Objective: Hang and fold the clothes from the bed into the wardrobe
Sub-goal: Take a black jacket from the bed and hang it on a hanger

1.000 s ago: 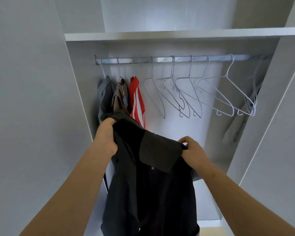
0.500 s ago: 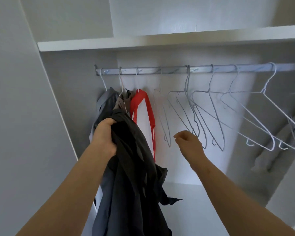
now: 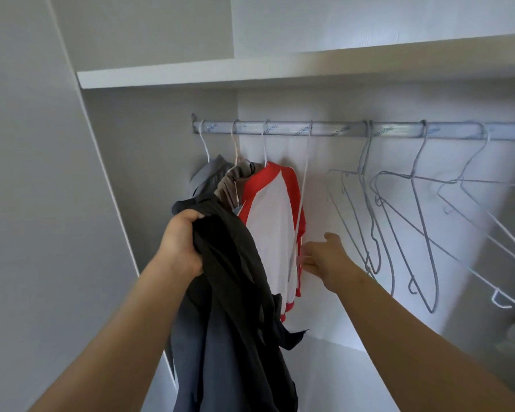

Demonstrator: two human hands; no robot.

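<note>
My left hand [image 3: 181, 242] grips a bunched black garment [image 3: 235, 307] that hangs down in front of the open wardrobe. My right hand [image 3: 324, 257] reaches in with its fingers spread, touching the lower part of an empty white wire hanger [image 3: 302, 197] just right of the red and white shirt [image 3: 275, 227]. That hanger hangs from the metal rail [image 3: 339, 130]. Left of the shirt, a brown garment [image 3: 229, 185] and a grey garment [image 3: 208, 173] hang on hangers.
Several empty wire hangers [image 3: 399, 218] hang on the rail to the right. A white shelf [image 3: 280, 69] runs above the rail. The wardrobe's left panel [image 3: 42, 203] stands close beside my left arm. A pale floor board [image 3: 339, 376] lies below.
My right hand let go of the black garment and moved up to the empty hanger beside the red and white shirt. The view moved closer to the rail.
</note>
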